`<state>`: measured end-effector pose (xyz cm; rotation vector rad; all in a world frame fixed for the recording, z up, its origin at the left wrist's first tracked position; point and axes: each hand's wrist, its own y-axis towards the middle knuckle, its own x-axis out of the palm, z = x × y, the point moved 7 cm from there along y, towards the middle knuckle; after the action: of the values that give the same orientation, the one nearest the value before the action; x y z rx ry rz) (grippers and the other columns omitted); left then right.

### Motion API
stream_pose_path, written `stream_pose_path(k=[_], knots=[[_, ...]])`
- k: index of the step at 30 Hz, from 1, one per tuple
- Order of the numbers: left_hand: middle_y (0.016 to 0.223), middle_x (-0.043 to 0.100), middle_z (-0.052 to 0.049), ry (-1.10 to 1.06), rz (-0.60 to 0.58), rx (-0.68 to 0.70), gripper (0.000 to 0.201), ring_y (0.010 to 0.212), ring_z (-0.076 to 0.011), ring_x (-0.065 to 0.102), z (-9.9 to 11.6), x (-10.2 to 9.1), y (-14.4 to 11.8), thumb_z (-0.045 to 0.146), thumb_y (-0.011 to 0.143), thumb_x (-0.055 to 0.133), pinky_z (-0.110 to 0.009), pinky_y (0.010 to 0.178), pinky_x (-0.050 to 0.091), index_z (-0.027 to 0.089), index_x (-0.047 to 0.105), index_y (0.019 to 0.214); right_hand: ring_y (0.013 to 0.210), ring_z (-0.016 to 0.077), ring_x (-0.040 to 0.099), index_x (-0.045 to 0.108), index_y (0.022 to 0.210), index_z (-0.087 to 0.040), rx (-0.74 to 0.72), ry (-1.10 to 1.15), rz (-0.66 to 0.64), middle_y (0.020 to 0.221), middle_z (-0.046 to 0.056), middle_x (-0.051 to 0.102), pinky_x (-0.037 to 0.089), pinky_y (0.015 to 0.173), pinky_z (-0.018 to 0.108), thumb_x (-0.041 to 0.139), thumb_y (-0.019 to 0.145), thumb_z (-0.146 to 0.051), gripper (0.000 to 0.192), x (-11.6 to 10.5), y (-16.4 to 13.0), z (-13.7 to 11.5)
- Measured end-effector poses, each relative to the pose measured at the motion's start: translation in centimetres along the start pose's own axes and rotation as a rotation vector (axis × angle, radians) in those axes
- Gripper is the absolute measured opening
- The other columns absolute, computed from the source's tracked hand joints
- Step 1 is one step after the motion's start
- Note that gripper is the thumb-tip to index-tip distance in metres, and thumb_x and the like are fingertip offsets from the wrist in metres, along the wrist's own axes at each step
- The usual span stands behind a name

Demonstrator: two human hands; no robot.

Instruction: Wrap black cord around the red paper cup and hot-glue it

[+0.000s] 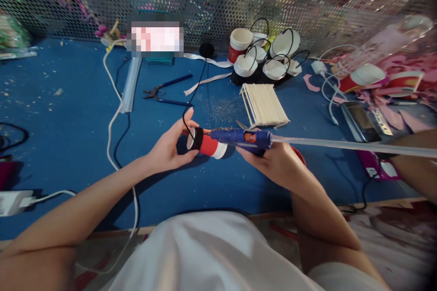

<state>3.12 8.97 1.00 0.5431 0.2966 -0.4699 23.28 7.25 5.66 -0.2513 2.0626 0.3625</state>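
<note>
— What is held, and where?

— A small paper cup [207, 144], red and white with a black band at its rim, is kept on its side just above the blue table [68, 136], in front of the body. It is pinched by the left hand [170, 148]: the thumb is set under the rim end, the fingers are curled over the top, and the index finger is raised. A thin black wire [194, 95] is looped from the cup's rim up toward the back of the table.

— And the other hand?

— The right hand [273, 159] is wrapped around a blue glue gun [242, 137], fingers closed on the grip. The nozzle is laid against the cup's side, and a long clear glue stick [341, 145] is seen projecting from the back of the gun to the right.

— How is the cup likely to handle?

— It is judged to be very light and thin-walled, easily dented if squeezed at mid-body. The stiffer rolled rim and the base are the better places to be gripped, well clear of the nozzle, since fresh glue is presumably hot and tacky. The wire is probably springy and may be tugged loose.

— What is nearby?

— A bundle of wooden sticks [264, 107] lies just behind, blue-handled pliers [164, 91] to the left, and more cups with wire handles [269, 54] stand farther back.
</note>
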Motion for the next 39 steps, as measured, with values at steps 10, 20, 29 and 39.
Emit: stream_pose_path(k=[10,20,29,39], knots=[[0.116,0.049,-0.01,-0.048,0.042,-0.165,0.098,0.089,-0.0169,0.057,-1.0,-0.3,0.1,0.021,0.073,0.068,-0.035,0.083,0.048,0.029,0.003,0.145,0.071,0.0191,0.062,0.056,0.087,-0.021,-0.105,-0.053,-0.049,0.082,0.004,0.066,0.045,0.063,0.028,0.053,0.083,-0.032,0.012,0.4,-0.5,-1.1],[0.115,0.051,-0.008,-0.064,0.059,-0.188,0.098,0.087,-0.0154,0.057,-1.2,-0.5,0.1,0.021,0.071,0.071,-0.032,0.083,0.048,0.029,0.008,0.145,0.073,0.0179,0.061,0.053,0.09,-0.019,-0.131,-0.051,-0.117,0.085,0.004,0.065,0.043,0.064,0.028,0.052,0.085,-0.028,0.01,0.7,-0.8,-1.6],[0.116,0.049,-0.009,-0.036,0.036,-0.175,0.097,0.089,-0.0158,0.057,-1.1,-0.4,0.1,0.02,0.073,0.068,-0.033,0.083,0.048,0.029,0.003,0.145,0.068,0.0172,0.061,0.053,0.088,-0.02,-0.155,-0.054,-0.083,0.081,0.003,0.064,0.042,0.06,0.027,0.053,0.084,-0.027,0.008,0.4,-0.6,-1.7],[0.116,0.049,-0.01,0.005,0.009,-0.075,0.096,0.097,-0.0191,0.056,-0.3,-0.1,0.1,0.015,0.072,0.066,-0.034,0.085,0.047,0.027,0.004,0.146,0.07,0.0188,0.062,0.053,0.085,-0.02,-0.111,-0.022,0.023,0.081,0.004,0.064,0.045,0.062,0.028,0.052,0.085,-0.032,0.012,0.2,0.0,-0.6]])
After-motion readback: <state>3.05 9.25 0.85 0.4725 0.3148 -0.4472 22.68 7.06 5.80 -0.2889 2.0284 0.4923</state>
